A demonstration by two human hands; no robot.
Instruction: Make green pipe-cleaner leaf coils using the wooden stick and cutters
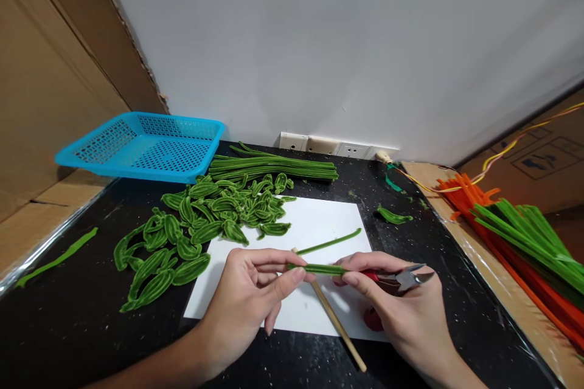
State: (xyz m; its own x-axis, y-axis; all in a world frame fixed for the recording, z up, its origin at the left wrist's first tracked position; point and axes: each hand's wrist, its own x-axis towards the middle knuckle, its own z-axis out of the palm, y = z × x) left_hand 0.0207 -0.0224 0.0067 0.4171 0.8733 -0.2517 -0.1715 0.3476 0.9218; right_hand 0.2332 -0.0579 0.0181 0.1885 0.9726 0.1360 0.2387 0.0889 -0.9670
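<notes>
A folded green pipe cleaner is stretched level between my two hands above a white sheet of paper. My left hand pinches its left end between thumb and fingers. With thumb and fingertips, my right hand grips the other end. Red-handled cutting pliers also rest in my right hand, jaws pointing right. A straight green pipe cleaner and a thin wooden stick lie on the paper beneath. Left of the paper, a heap of pipe-cleaner leaf shapes partly covers it.
Behind the heap lies a bundle of green pipe cleaners. A blue perforated basket stands back left. One leaf sits right of the paper. Orange and green bundles lie on cardboard at right, near a yellow cable. Power sockets line the wall.
</notes>
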